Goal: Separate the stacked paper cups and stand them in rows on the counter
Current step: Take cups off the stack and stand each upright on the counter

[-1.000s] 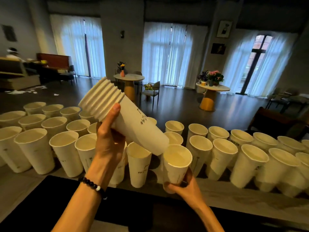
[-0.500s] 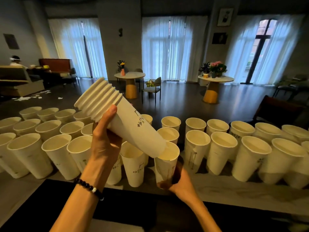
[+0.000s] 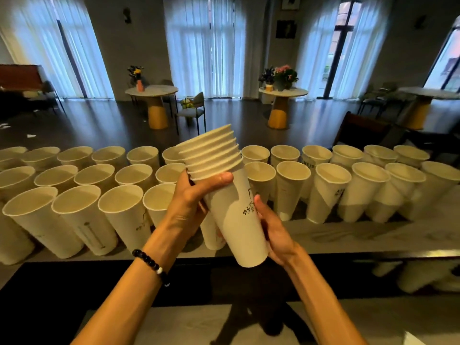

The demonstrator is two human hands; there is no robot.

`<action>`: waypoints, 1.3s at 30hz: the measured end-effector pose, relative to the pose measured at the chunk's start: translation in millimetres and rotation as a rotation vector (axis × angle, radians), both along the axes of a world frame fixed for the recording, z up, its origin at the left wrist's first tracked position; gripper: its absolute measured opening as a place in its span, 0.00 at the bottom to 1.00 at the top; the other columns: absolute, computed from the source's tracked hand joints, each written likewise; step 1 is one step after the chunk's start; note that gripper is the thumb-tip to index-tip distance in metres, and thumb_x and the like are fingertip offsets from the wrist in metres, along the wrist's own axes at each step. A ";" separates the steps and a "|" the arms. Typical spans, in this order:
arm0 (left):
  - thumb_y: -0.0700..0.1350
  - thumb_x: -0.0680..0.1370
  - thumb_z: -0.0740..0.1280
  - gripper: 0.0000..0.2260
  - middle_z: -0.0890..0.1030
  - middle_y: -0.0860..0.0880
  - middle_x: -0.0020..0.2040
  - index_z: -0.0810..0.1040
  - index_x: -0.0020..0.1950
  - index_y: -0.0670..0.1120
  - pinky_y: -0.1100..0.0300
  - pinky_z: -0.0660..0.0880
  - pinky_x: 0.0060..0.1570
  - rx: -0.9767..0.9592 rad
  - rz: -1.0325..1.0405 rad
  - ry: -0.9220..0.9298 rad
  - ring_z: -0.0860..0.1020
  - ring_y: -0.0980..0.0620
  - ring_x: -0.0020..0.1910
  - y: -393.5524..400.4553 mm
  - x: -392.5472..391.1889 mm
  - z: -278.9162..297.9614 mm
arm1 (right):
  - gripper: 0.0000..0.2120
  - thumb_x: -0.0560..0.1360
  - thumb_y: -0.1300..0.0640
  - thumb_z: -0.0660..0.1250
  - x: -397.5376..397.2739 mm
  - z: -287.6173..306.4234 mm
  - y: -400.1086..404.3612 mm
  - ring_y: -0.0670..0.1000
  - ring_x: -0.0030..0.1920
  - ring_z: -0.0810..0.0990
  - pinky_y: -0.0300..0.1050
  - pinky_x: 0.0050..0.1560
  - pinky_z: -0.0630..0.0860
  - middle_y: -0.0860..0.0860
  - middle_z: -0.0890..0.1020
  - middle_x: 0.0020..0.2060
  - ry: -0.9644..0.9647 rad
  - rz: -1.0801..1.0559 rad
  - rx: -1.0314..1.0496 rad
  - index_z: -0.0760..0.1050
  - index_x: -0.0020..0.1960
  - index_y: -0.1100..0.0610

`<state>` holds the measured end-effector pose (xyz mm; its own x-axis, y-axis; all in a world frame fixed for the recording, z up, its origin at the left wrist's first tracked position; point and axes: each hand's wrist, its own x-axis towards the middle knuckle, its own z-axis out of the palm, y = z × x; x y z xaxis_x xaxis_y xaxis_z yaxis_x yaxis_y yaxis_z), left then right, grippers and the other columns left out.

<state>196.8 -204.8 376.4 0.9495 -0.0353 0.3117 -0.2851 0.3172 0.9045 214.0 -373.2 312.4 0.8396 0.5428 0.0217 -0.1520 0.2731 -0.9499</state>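
Both forearms reach forward over the counter. The left hand, a beaded bracelet on its wrist, curls round the stack of cups just below the nested rims, thumb laid across the front. The right hand wraps the stack's lower half from the right, fingers behind it. The stack tilts, rims away, above the rows of standing cups.

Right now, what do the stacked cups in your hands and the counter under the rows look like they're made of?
Stack of cups: matte white paper, by the look; thin rolled rims, printed black characters, no gloss. Both the left hand and right hand grip it. Counter: pale, veined, slightly reflective, so probably polished stone or a laminate imitation; I cannot tell which.
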 end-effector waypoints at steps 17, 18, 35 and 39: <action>0.62 0.54 0.83 0.40 0.85 0.46 0.55 0.78 0.61 0.48 0.56 0.80 0.51 0.028 0.094 -0.105 0.83 0.47 0.55 6.2 1.9 14.5 | 0.32 0.53 0.45 0.80 2.8 -12.5 -15.0 0.43 0.52 0.83 0.36 0.47 0.79 0.41 0.85 0.48 -0.261 -0.187 -0.297 0.77 0.56 0.48; 0.60 0.55 0.83 0.40 0.84 0.43 0.57 0.77 0.62 0.46 0.53 0.80 0.53 -0.021 0.087 -0.115 0.82 0.45 0.57 10.3 2.5 17.8 | 0.32 0.54 0.47 0.79 2.8 -15.0 -18.5 0.42 0.52 0.82 0.35 0.46 0.79 0.40 0.85 0.49 -0.266 -0.193 -0.314 0.77 0.57 0.47; 0.50 0.66 0.75 0.10 0.84 0.49 0.47 0.87 0.46 0.51 0.43 0.72 0.67 -0.443 0.236 -0.064 0.81 0.49 0.49 48.7 14.8 42.2 | 0.47 0.58 0.58 0.84 43.2 -74.6 -39.4 0.53 0.67 0.74 0.50 0.60 0.76 0.48 0.76 0.66 -0.114 -0.543 -0.438 0.65 0.72 0.51; 0.51 0.66 0.75 0.11 0.84 0.47 0.50 0.88 0.46 0.51 0.41 0.72 0.68 -0.437 0.250 -0.047 0.81 0.47 0.53 49.2 12.6 40.2 | 0.46 0.59 0.59 0.83 42.2 -85.3 -37.7 0.54 0.69 0.72 0.55 0.64 0.73 0.50 0.74 0.68 -0.120 -0.546 -0.453 0.65 0.73 0.50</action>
